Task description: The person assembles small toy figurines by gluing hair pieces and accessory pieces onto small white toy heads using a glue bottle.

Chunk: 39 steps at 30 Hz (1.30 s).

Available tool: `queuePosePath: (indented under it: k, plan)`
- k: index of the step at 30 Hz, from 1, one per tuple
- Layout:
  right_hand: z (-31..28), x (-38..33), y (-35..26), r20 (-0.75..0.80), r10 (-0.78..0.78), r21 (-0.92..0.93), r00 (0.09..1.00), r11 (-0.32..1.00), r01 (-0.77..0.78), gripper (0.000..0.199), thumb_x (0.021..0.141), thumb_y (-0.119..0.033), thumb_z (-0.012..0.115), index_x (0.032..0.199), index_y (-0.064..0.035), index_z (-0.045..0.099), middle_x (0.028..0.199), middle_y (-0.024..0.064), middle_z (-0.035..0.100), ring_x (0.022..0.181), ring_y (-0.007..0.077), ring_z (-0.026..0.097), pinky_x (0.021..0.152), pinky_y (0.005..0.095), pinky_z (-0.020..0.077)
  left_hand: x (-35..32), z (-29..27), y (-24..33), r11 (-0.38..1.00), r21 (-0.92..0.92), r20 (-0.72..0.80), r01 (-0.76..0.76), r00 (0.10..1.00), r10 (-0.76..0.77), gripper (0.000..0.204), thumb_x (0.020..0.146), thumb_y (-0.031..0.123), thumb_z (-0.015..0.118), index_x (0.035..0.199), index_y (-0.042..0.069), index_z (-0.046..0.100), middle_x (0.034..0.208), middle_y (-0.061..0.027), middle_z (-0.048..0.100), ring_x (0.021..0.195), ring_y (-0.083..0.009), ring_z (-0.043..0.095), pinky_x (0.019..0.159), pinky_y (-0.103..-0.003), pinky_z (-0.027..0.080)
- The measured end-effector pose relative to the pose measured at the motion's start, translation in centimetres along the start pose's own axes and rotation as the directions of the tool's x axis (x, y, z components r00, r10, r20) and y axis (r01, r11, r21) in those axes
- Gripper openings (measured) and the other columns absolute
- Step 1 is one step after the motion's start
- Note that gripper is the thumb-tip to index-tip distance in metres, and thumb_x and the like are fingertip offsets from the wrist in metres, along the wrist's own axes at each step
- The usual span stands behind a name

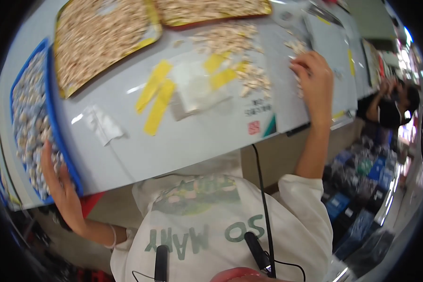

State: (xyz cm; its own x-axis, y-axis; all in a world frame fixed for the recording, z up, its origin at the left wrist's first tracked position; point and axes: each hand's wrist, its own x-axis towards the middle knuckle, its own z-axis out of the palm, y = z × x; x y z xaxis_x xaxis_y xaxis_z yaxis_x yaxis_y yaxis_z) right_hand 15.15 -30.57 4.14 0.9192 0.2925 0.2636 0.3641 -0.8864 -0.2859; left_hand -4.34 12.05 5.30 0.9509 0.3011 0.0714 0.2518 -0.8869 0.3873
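My left hand (65, 190) reaches into the blue tray (55, 123) at the left, fingers stretched and apart, resting on or just over small rounded grey-and-cream pieces (30, 115). Over the right part of the white table (174, 157), my right hand (317, 77) has its thumb and forefinger curled together. Whatever is between those fingertips, if anything, is too small to make out. Small pale pieces (293, 46) lie beside these fingertips. A loose heap of beige pieces (230, 37) spreads over the table to the left of that hand.
Two yellow-rimmed trays (152, 33) full of beige pieces stand at the far side. Strips of yellow tape (154, 87) flank a clear plastic sheet or bag (197, 94). A crumpled white wrapper (102, 124) lies near the blue tray. Another person (395, 108) sits at the right.
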Motion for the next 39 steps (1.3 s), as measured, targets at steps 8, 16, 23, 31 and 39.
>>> queuePosePath:
  k: [8,16,23,31,39]
  plan:
    - [0.1,-0.5,0.5,0.120,-0.099,-0.104,0.988,0.988,0.111,0.005,0.076,-0.002,0.048,0.077,0.0022,0.046,0.075,0.0136,0.046,0.073,0.0306,0.046,0.067,0.0350,0.0377,2.1,0.5,0.3,0.996,0.064,-0.159,-0.060,0.985,0.069,0.035,0.077,-0.007,0.050,0.110,0.005,0.050,0.111,-0.0097,0.048,0.100,-0.0248,0.048,0.080,-0.031,0.042]
    - [0.5,-0.3,0.4,0.132,-0.095,-0.148,0.987,0.982,0.115,0.005,0.078,-0.001,0.046,0.082,0.0028,0.045,0.080,0.0140,0.047,0.077,0.0308,0.046,0.071,0.0349,0.0381,3.9,0.5,-0.6,0.990,-0.083,-0.229,-0.111,0.969,0.089,0.027,0.074,-0.002,0.056,0.100,0.006,0.052,0.097,-0.0096,0.051,0.081,-0.0216,0.053,0.067,-0.029,0.044]
    - [-0.1,-0.5,0.4,0.124,-0.081,0.009,0.989,0.997,0.081,0.009,0.076,0.001,0.048,0.085,0.0032,0.046,0.082,0.0126,0.049,0.079,0.0278,0.048,0.073,0.0323,0.0389,3.3,0.5,-1.8,0.997,-0.017,-0.414,0.081,0.907,-0.081,0.020,0.077,0.002,0.055,0.096,0.002,0.051,0.091,-0.0079,0.052,0.076,-0.0182,0.053,0.066,-0.027,0.044]
    - [0.3,-0.1,-0.2,0.128,-0.221,-0.060,0.967,0.971,0.230,0.006,0.076,0.004,0.044,0.082,0.0036,0.043,0.081,0.0149,0.044,0.077,0.0298,0.045,0.073,0.0326,0.0373,0.4,2.3,1.0,0.273,-0.938,-0.269,-0.212,0.944,-0.192,0.025,0.070,0.002,0.061,0.095,0.002,0.054,0.102,-0.0136,0.049,0.094,-0.0192,0.048,0.081,-0.029,0.037]
    - [0.5,-0.6,1.3,0.078,-0.263,-0.035,0.962,0.963,0.267,0.007,0.077,0.003,0.046,0.084,0.0033,0.045,0.081,0.0153,0.046,0.078,0.0304,0.046,0.073,0.0331,0.0380,-0.2,5.2,7.7,-0.292,-0.945,0.138,0.144,0.990,0.042,0.021,0.079,0.002,0.054,0.099,0.000,0.049,0.100,-0.0079,0.049,0.097,-0.0130,0.046,0.081,-0.025,0.039]
